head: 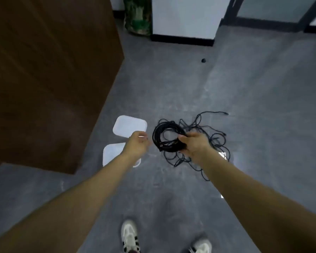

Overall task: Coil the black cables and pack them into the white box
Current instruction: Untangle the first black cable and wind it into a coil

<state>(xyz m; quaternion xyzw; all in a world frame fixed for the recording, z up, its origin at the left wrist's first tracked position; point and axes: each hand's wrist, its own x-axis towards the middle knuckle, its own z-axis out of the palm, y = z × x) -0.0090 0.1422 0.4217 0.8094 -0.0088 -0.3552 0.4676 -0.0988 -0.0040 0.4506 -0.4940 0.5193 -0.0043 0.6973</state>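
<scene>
My right hand (194, 144) grips a coil of black cable (161, 136), held above the grey floor. Loose black cable (217, 141) lies tangled on the floor behind and under that hand, one end trailing off to the far right. My left hand (137, 144) hovers just left of the coil, fingers loosely curled and holding nothing. Two white pieces lie on the floor to the left: one rounded white tray (130, 126) farther away and the white box (110, 154) nearer, partly hidden by my left wrist. I cannot tell which one is the lid.
A tall brown wooden panel (49, 75) stands at the left. A white cabinet (184, 17) with a black base and a green patterned bag (138, 15) are at the back. A small black object (203, 60) sits on the floor. My shoes (130, 236) are at the bottom.
</scene>
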